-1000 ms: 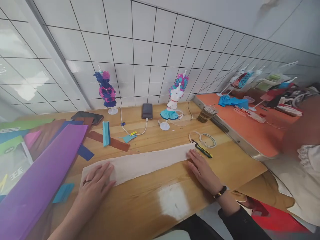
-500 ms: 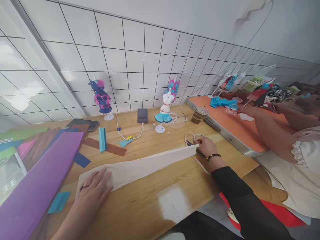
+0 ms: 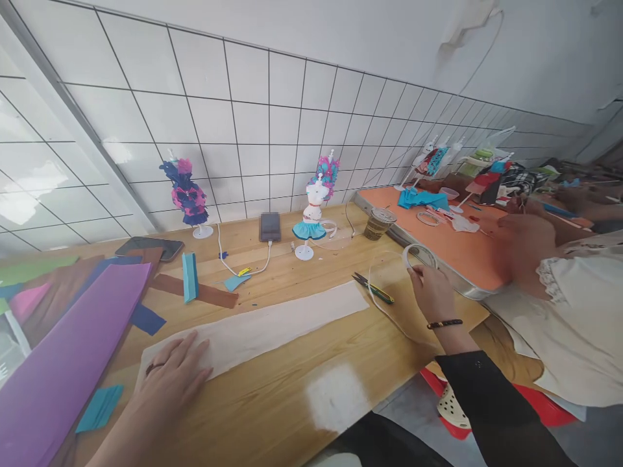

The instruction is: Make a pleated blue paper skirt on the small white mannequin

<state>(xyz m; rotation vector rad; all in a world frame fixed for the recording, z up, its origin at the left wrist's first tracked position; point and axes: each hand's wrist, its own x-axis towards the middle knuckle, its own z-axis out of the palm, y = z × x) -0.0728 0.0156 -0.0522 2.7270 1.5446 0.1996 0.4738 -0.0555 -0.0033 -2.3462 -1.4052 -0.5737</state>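
Note:
My left hand [image 3: 178,366] lies flat with fingers stretched over the left end of a long white paper strip [image 3: 282,327], pressing it to the wooden table. In my right hand [image 3: 433,295] is a roll of white tape [image 3: 413,249], raised upright near the table's right side with fingers closed on its lower edge. A thin white strand [image 3: 389,316] curves over the table below the roll. Small thread snips [image 3: 374,288] with green-yellow handles lie between the paper's right end and my right hand, crossed by the strand.
Purple paper [image 3: 92,350] and other coloured sheets cover the left side. Dressed mini mannequins [image 3: 187,198], a dark device on a cable [image 3: 270,227] and a cup [image 3: 379,224] stand along the wall. A co-worker's arm [image 3: 525,253] reaches over the orange table [image 3: 467,240] at right.
My right hand has left the paper's right end and moved right, lifting the tape roll. The paper end now lies flat, and the snips are uncovered. My left hand stays on the paper.

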